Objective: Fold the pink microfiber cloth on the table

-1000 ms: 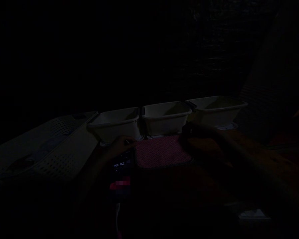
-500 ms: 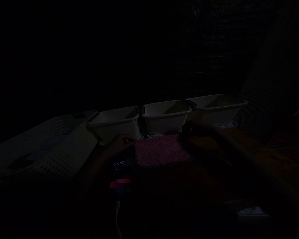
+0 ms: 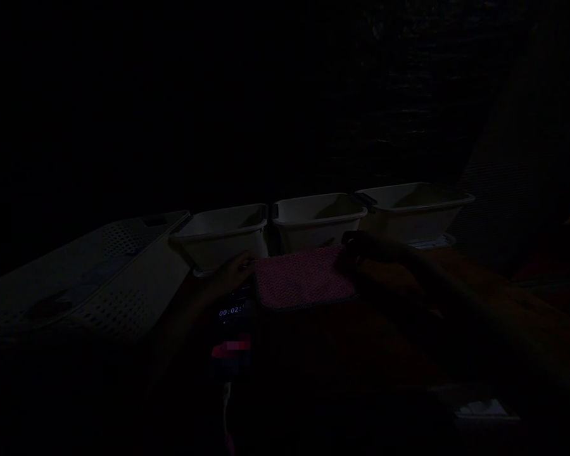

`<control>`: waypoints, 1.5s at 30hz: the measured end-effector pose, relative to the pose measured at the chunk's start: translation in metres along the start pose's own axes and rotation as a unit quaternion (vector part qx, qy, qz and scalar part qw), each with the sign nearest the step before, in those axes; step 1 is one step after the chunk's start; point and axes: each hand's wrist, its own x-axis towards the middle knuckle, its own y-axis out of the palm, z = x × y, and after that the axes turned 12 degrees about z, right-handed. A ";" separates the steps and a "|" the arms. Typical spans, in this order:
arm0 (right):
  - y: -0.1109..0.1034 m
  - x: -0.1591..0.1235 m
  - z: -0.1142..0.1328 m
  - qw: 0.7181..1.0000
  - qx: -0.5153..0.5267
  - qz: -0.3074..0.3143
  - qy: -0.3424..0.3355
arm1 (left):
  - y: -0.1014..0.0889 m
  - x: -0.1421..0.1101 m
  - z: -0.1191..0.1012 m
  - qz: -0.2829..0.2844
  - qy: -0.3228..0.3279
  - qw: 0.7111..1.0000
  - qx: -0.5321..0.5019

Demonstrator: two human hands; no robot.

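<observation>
The scene is very dark. A pink textured cloth (image 3: 304, 278) with a dark edge is spread between my hands, its far edge raised in front of the middle tub. My left hand (image 3: 237, 267) pinches its far left corner. At the far right corner my right hand (image 3: 356, 244) has its fingers closed on the cloth. Just below my left hand lies a phone (image 3: 232, 329) with a lit timer, a white cable (image 3: 227, 405) running from its near end.
Three pale tubs stand in a row behind the cloth: a left tub (image 3: 221, 244), a middle tub (image 3: 308, 228) and a right tub (image 3: 415, 215). A perforated basket (image 3: 137, 285) with items inside is at left. A small pale packet (image 3: 487, 408) lies on the wooden table (image 3: 484, 278) at near right.
The cloth's far edge has come up off the table between both hands, now covering the lower front of the middle tub. The view has shifted slightly.
</observation>
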 end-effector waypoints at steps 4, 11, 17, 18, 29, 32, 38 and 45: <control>0.010 0.004 0.003 0.988 0.150 -0.031 0.031 | 0.006 -0.001 0.000 -0.014 -0.021 0.999 -0.025; 0.012 0.005 -0.007 0.975 0.217 0.029 0.037 | 0.009 -0.002 0.000 0.049 -0.006 0.994 -0.095; 0.011 0.002 0.000 0.992 0.125 0.034 0.012 | 0.005 -0.003 -0.004 0.050 0.000 0.994 -0.093; 0.010 0.001 0.001 0.993 0.116 0.032 0.010 | 0.004 -0.003 -0.005 0.047 -0.004 0.995 -0.086; -0.001 -0.002 -0.008 0.999 0.045 0.016 0.004 | 0.001 -0.003 -0.004 0.046 -0.007 0.997 -0.067; -0.002 -0.002 -0.011 0.999 0.037 0.003 0.015 | 0.000 -0.004 -0.007 0.055 -0.011 0.997 -0.056; -0.004 -0.004 -0.009 0.995 0.096 0.018 0.007 | -0.001 -0.005 -0.007 0.057 -0.017 0.997 -0.049; -0.006 -0.006 -0.007 0.997 0.066 0.019 0.023 | -0.004 -0.002 -0.001 0.062 -0.006 0.996 -0.065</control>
